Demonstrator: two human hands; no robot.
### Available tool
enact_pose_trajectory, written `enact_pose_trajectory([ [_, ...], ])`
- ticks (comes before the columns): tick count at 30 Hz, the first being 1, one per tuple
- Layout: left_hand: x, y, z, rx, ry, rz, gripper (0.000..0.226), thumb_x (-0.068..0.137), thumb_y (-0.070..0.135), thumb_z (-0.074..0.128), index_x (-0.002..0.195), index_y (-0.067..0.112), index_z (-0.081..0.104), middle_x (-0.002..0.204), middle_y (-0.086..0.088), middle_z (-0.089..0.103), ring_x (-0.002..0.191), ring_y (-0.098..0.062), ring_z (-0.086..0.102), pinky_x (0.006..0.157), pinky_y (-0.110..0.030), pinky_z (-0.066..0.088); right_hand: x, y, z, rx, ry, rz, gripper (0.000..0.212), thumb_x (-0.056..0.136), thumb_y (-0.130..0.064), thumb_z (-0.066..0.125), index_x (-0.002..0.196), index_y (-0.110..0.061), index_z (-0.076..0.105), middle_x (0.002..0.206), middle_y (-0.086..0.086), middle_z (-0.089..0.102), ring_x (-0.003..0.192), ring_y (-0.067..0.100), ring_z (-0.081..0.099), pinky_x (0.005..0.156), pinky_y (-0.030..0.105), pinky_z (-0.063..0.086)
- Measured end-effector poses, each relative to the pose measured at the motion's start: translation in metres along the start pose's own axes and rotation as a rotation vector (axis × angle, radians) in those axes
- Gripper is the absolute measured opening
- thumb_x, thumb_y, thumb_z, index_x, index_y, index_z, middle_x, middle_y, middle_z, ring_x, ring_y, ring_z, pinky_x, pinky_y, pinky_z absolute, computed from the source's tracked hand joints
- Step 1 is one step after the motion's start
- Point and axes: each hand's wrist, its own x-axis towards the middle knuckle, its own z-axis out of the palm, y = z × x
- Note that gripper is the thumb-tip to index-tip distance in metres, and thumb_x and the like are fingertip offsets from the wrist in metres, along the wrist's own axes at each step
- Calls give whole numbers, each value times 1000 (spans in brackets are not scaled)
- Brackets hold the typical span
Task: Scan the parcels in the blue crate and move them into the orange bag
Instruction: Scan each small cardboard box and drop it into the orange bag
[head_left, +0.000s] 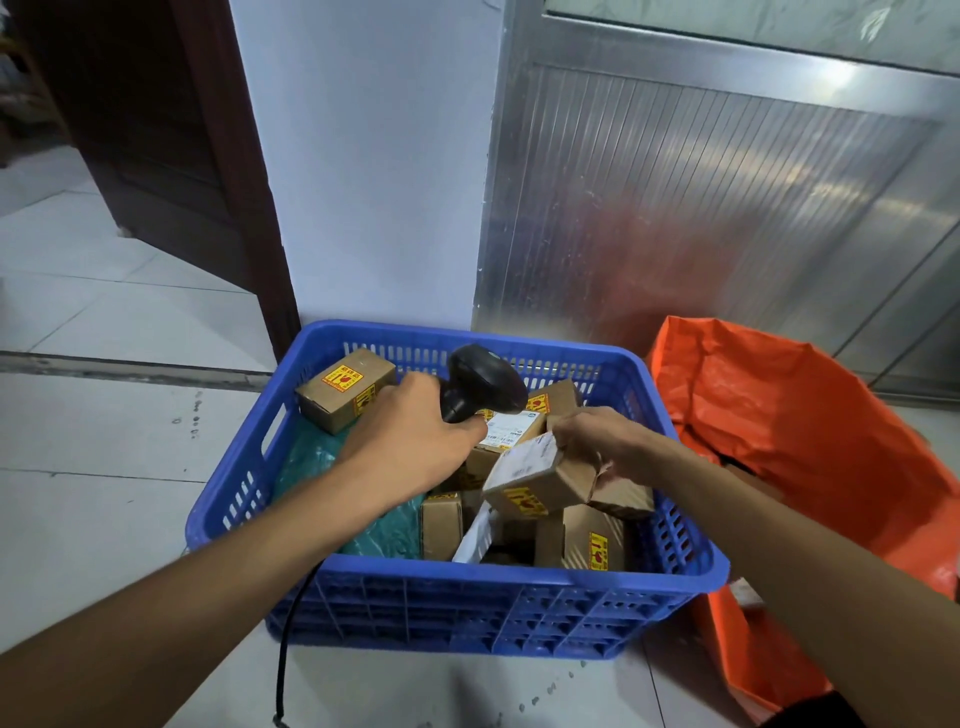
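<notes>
Above the slatted blue plastic crate (332, 571), the right hand (597, 441) grips a small brown cardboard parcel (540, 483) by its edges, likely light, stiff and marked fragile, while the left hand (415, 447) clasps the black handheld scanner (480, 382).

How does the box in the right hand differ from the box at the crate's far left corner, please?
The held box is tilted, gripped by the right hand above other parcels; the corner box lies untouched against the blue crate wall. The held box shows a white label; the corner box doesn't. Both are brown cardboard with yellow stickers.
</notes>
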Motion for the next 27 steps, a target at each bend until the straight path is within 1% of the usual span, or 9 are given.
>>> enact_pose_trajectory([
  [2, 0, 1, 1, 8, 2, 0, 23, 90, 34, 70, 78, 18, 58, 57, 2, 52, 54, -19, 53, 55, -27, 39, 1, 4, -6, 107, 53, -4, 34, 86, -18, 60, 117, -7, 64, 102, 12, 70, 85, 23, 67, 63, 33, 56],
  [3, -1, 1, 1, 8, -1, -2, 22, 90, 34, 69, 78, 18, 58, 58, 2, 52, 55, -19, 54, 55, -27, 40, 1, 6, -8, 158, 72, -11, 33, 85, -17, 60, 116, -7, 65, 104, 13, 70, 87, 23, 66, 64, 34, 55],
  [6, 0, 2, 3, 7, -15, 0, 21, 90, 34, 69, 80, 18, 59, 58, 2, 53, 57, -20, 56, 58, -29, 43, 0, 7, -11, 276, 104, -53, 31, 86, -10, 58, 115, -14, 65, 111, 12, 69, 97, 24, 63, 68, 36, 55],
  [9, 1, 1, 4, 8, -14, 5, 21, 89, 35, 69, 79, 19, 60, 60, 2, 53, 58, -20, 56, 59, -29, 43, -3, 3, -12, 436, 133, -85, 30, 85, -3, 56, 107, -18, 68, 105, 11, 69, 96, 22, 64, 76, 39, 58],
  [12, 0, 1, 3, 12, -17, -8, 21, 90, 33, 69, 77, 20, 58, 60, 2, 52, 57, -18, 53, 57, -27, 40, -5, -1, -13, 516, 138, -117, 29, 84, 1, 55, 104, -15, 68, 99, 10, 71, 92, 20, 65, 75, 40, 59],
  [15, 1, 0, 2, 20, 0, -15, 22, 88, 35, 69, 76, 19, 59, 60, 1, 53, 58, -22, 55, 58, -30, 43, -4, -2, -13, 541, 138, -200, 21, 79, 4, 56, 94, -7, 65, 97, 15, 71, 91, 25, 65, 74, 37, 53],
  [19, 2, 0, 1, 28, 11, -22, 21, 89, 36, 68, 80, 18, 60, 60, 0, 53, 59, -22, 56, 58, -30, 43, -6, -5, -11, 584, 121, -295, 32, 80, 9, 55, 107, -1, 66, 106, 17, 75, 100, 28, 70, 84, 44, 56],
  [24, 2, 1, 1, 24, 23, -29, 25, 90, 35, 68, 76, 18, 58, 59, 1, 52, 59, -21, 55, 60, -32, 45, -9, -13, -6, 644, 94, -378, 37, 79, 13, 55, 104, -11, 68, 96, 10, 77, 91, 21, 73, 70, 35, 56],
  [27, 2, 2, 0, 23, 27, -28, 26, 89, 34, 68, 73, 17, 57, 58, 0, 51, 59, -21, 54, 60, -32, 44, -10, -16, -5, 677, 79, -397, 39, 79, 15, 56, 106, -11, 67, 100, 12, 77, 94, 24, 74, 67, 33, 56],
])
